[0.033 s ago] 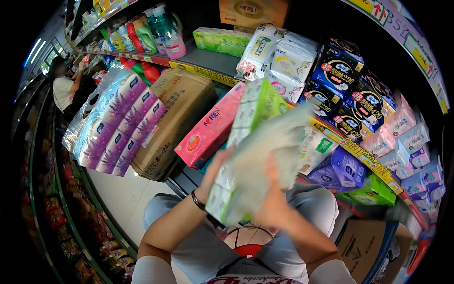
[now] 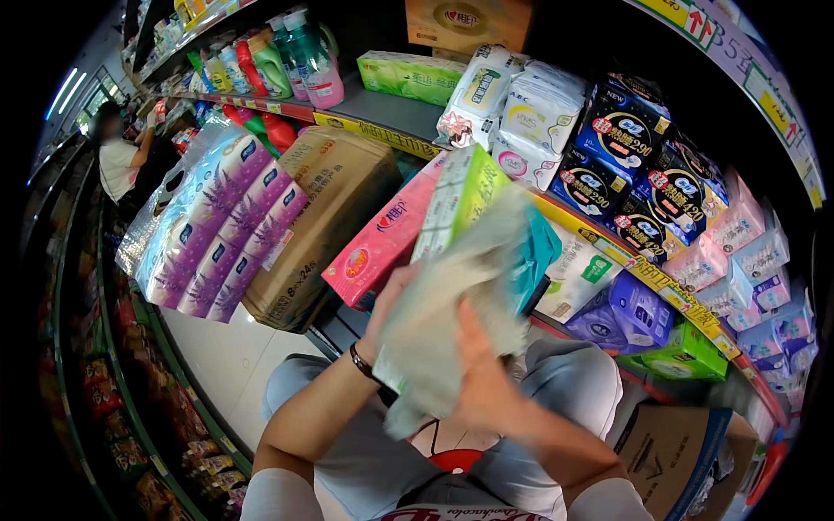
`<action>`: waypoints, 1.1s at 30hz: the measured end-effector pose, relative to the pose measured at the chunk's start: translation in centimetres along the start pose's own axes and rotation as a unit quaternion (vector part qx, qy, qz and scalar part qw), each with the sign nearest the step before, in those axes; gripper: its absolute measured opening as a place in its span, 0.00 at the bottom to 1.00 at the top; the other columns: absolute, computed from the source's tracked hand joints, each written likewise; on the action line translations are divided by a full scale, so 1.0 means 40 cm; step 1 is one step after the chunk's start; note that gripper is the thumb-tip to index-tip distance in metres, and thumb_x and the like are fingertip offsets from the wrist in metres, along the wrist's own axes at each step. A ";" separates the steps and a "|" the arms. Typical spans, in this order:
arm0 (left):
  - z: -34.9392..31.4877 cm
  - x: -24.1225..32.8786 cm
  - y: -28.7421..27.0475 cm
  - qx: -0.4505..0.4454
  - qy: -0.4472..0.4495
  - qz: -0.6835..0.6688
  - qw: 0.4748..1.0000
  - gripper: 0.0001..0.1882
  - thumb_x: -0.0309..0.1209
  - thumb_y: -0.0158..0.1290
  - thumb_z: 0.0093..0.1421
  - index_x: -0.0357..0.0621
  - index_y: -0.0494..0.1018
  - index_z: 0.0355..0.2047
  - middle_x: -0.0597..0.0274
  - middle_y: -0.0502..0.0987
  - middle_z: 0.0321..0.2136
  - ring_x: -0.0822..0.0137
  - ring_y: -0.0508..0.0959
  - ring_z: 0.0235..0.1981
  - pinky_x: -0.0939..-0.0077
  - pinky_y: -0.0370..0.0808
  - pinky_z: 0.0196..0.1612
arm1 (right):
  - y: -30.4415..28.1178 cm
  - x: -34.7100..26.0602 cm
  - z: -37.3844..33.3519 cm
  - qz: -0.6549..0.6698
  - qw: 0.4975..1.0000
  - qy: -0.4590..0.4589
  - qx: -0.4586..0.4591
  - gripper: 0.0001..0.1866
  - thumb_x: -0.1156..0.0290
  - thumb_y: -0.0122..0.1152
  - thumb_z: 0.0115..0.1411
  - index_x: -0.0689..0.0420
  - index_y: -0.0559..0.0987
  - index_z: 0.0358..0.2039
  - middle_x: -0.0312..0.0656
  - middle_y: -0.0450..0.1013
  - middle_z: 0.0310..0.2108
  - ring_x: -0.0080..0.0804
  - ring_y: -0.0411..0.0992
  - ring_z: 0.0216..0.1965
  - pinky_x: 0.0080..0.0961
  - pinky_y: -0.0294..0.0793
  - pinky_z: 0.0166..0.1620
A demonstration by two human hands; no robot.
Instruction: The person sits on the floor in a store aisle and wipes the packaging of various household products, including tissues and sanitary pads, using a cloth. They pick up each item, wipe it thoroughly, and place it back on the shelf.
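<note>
My left hand is closed on the left side of a long green-and-white tissue pack, held tilted above my lap. My right hand, smeared by motion, grips a pale grey cloth with the thumb lying along it. The cloth lies over the pack's near part and hides much of it. Just behind my left hand is a pink tissue pack. A teal pack shows past the cloth on the right.
To the left are purple toilet-roll packs and a cardboard carton. Shelves ahead hold white packs and dark blue packs. Purple and green packs lie low right, above an open box. Another person is far left.
My right hand and the cloth have swept left and down across the tissue pack. The pack has shifted slightly left, and more of the teal pack shows.
</note>
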State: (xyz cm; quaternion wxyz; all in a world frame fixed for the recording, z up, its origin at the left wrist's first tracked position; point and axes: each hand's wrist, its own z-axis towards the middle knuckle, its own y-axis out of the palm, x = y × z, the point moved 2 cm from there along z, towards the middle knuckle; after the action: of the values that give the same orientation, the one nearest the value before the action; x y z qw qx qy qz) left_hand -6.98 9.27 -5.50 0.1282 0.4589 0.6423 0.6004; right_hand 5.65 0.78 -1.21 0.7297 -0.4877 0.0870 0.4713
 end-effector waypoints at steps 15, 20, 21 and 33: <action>-0.080 -0.067 0.105 -0.005 -0.287 0.137 0.948 0.30 0.39 0.51 0.60 0.37 0.61 0.60 0.50 0.73 0.52 0.60 0.78 0.47 0.66 0.75 0.51 | -0.278 0.218 -0.018 0.342 0.865 0.336 0.148 0.14 0.74 0.55 0.56 0.64 0.76 0.42 0.39 0.76 0.35 0.23 0.72 0.37 0.23 0.72 0.43; -0.092 -0.057 0.165 -0.013 -0.207 0.233 0.950 0.34 0.35 0.50 0.62 0.42 0.52 0.65 0.58 0.71 0.52 0.73 0.76 0.44 0.77 0.75 0.45 | -0.254 0.182 -0.022 0.201 0.928 0.244 0.200 0.18 0.72 0.60 0.51 0.62 0.77 0.44 0.43 0.76 0.39 0.33 0.73 0.42 0.29 0.71 0.48; -0.092 -0.053 0.174 -0.023 -0.171 0.259 0.950 0.34 0.33 0.49 0.63 0.43 0.49 0.67 0.61 0.71 0.52 0.78 0.76 0.43 0.80 0.75 0.43 | -0.246 0.172 -0.022 0.144 0.939 0.210 0.232 0.19 0.70 0.61 0.50 0.61 0.78 0.44 0.45 0.76 0.40 0.37 0.72 0.45 0.32 0.70 0.51; -0.082 -0.020 0.180 -0.004 -0.150 0.293 0.944 0.32 0.34 0.51 0.62 0.34 0.55 0.64 0.62 0.71 0.52 0.76 0.73 0.47 0.79 0.72 0.47 | -0.258 0.172 0.019 -0.028 0.981 0.131 0.137 0.14 0.70 0.49 0.56 0.60 0.80 0.38 0.49 0.75 0.43 0.39 0.68 0.51 0.37 0.64 0.55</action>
State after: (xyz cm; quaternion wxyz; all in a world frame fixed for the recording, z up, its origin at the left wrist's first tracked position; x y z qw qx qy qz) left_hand -5.75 5.50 1.42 0.0429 0.7110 0.4505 0.5382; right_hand 17.07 4.69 1.64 0.7848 -0.4428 0.2323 0.3662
